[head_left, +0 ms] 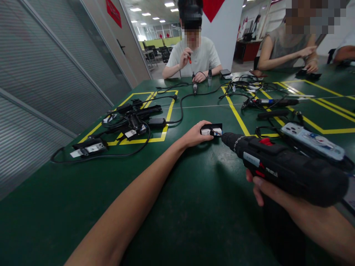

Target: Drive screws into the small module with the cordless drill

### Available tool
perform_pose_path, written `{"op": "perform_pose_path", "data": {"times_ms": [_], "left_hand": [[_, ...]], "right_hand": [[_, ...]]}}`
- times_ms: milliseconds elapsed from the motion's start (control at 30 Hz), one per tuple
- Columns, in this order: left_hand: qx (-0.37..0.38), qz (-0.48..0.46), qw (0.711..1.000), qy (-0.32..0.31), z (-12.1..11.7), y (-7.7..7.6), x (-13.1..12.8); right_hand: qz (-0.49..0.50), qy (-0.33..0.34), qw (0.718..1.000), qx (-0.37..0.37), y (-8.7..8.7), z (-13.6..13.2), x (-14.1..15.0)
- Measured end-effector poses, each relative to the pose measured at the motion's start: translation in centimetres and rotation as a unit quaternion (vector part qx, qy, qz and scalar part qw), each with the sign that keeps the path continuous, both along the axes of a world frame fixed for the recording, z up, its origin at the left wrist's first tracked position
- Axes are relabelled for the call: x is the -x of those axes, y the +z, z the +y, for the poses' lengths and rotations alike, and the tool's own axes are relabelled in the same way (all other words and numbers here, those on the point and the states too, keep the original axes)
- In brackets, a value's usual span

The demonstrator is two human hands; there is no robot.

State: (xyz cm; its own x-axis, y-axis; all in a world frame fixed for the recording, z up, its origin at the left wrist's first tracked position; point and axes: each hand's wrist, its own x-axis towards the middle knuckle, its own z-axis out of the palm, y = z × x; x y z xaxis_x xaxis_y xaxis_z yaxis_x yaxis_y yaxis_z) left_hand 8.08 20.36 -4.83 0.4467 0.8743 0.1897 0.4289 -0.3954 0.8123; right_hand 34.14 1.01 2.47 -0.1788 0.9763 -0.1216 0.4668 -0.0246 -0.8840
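Note:
My right hand (266, 188) is wrapped round the grip of a black cordless drill (277, 166) with red switches. The drill's chuck points left, and its front end is close to a small black-and-white device (212, 130). Whether the bit touches the device I cannot tell. My left hand (197, 133) grips that device by its left end against the table. The device's white inner part faces me, with thin wires showing in it.
Black adapters and cables (133, 120) lie piled at left inside yellow tape. On the right are a grey-blue power strip (313, 140), a black tool (274, 102) and tangled cables. A person (194, 55) across the table holds a screwdriver; another person (288, 48) sits at right.

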Motion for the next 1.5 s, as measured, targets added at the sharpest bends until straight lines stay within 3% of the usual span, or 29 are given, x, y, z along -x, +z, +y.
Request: {"op": "perform_pose_path", "data": {"times_ms": [400, 1500], "left_hand": [[-0.029, 0.025, 0.999, 0.024, -0.1, -0.16, -0.23], [-0.037, 0.026, 0.999, 0.015, -0.43, 0.4, -0.33]], "right_hand": [[-0.004, 0.0, 1.0, 0.001, 0.83, -0.13, 0.6], [0.018, 0.013, 0.999, 0.046, 0.24, 0.19, -0.03]]}}
